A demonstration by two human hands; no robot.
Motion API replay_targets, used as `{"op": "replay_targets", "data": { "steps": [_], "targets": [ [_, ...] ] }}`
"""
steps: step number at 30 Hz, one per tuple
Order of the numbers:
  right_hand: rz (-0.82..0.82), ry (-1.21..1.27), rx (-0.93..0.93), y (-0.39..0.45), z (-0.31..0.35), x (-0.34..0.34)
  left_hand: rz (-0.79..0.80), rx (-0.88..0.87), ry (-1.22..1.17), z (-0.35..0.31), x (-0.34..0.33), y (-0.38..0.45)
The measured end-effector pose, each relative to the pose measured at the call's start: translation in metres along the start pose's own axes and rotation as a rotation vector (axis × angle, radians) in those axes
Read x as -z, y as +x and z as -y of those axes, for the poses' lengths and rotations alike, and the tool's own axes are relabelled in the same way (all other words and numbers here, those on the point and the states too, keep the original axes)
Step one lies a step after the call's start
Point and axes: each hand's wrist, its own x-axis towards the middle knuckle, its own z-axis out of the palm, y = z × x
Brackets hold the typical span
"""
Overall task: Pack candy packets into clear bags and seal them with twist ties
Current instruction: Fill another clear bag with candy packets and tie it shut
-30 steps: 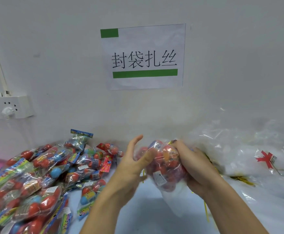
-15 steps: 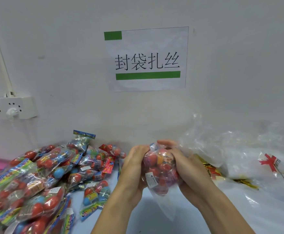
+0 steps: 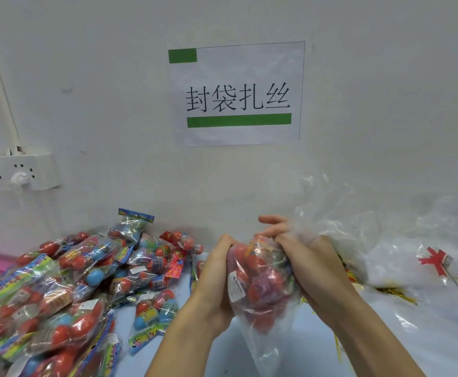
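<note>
Item: one clear bag [image 3: 260, 292] part-filled with candy packets, held upright between both hands, directly below the wall sign [image 3: 237, 93] and just above the pale table [image 3: 249, 355]. The left hand [image 3: 214, 278] wraps its curled fingers round the bag's left flank; the right hand [image 3: 304, 265] clasps the right flank and upper edge, its fingertips raised near the bag mouth. The hands stand close together, parted only by the bag. Contents: red egg-shaped candies in thin printed wrappers, a white label facing the camera. Handling, by judgement: light for its bulk; the film is soft, slick and easily creased; the round pieces inside are likely to shift and bulge under pressure, so a squeeze at the belly deforms the load without securing it. Best hold: gather the loose film above the candies into a neck and pinch there, with one palm supporting the underside; the empty tail of film hanging below offers no purchase. Stock: loose candy packets [image 3: 67, 284] heaped left of the sign, below the wall socket [image 3: 18, 172]. Supplies: spare clear bags [image 3: 402, 248] piled right of the sign, with gold twist ties [image 3: 391, 292] lying at their near edge. Seal not yet applied.
</note>
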Motion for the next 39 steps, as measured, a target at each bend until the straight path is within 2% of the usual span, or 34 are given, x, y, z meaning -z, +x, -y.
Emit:
{"op": "replay_targets", "data": {
  "steps": [3, 6, 8, 10, 12, 14, 16, 18, 20, 22, 26, 30, 34, 39],
  "targets": [
    [0.060, 0.103, 0.010, -0.003, 0.000, -0.003, 0.015, 0.039, -0.037, -0.001, 0.003, -0.001],
    [0.194, 0.221, -0.057, -0.007, 0.003, -0.004, 0.035, 0.065, -0.039, -0.008, 0.008, -0.004],
    [0.228, 0.235, -0.112, -0.007, 0.004, -0.004, 0.073, 0.066, -0.015, -0.010, 0.012, -0.005],
    [0.175, 0.222, -0.175, -0.004, 0.006, -0.004, 0.057, 0.037, 0.054, -0.008, 0.014, -0.004],
    [0.042, 0.316, -0.234, 0.002, 0.007, -0.001, 0.011, -0.035, 0.113, -0.003, 0.011, 0.000],
    [-0.094, 0.495, -0.279, 0.007, 0.008, 0.005, -0.046, -0.202, 0.302, 0.002, 0.002, -0.001],
    [-0.216, 0.579, -0.290, 0.011, 0.007, 0.014, -0.098, -0.477, 0.668, 0.002, 0.002, -0.005],
    [-0.287, 0.636, -0.283, 0.013, 0.005, 0.020, 0.018, -0.626, 0.981, 0.005, 0.010, -0.003],
    [-0.295, 0.681, -0.293, 0.013, 0.005, 0.020, 0.195, -0.636, 1.085, 0.008, 0.012, -0.006],
    [-0.269, 0.690, -0.318, 0.011, 0.006, 0.017, 0.220, -0.673, 0.996, 0.009, 0.008, -0.010],
    [-0.256, 0.656, -0.339, 0.012, 0.005, 0.013, 0.119, -0.810, 0.756, 0.006, -0.007, -0.009],
    [-0.246, 0.466, -0.350, 0.009, 0.006, 0.005, -0.017, -0.825, 0.723, 0.003, 0.000, -0.007],
    [-0.257, 0.180, -0.219, 0.005, 0.004, -0.002, -0.069, -0.787, 0.539, -0.001, 0.007, -0.006],
    [-0.101, 0.062, -0.077, 0.001, 0.005, -0.002, -0.017, -0.725, 0.428, -0.004, 0.014, -0.003]
  ]
}}
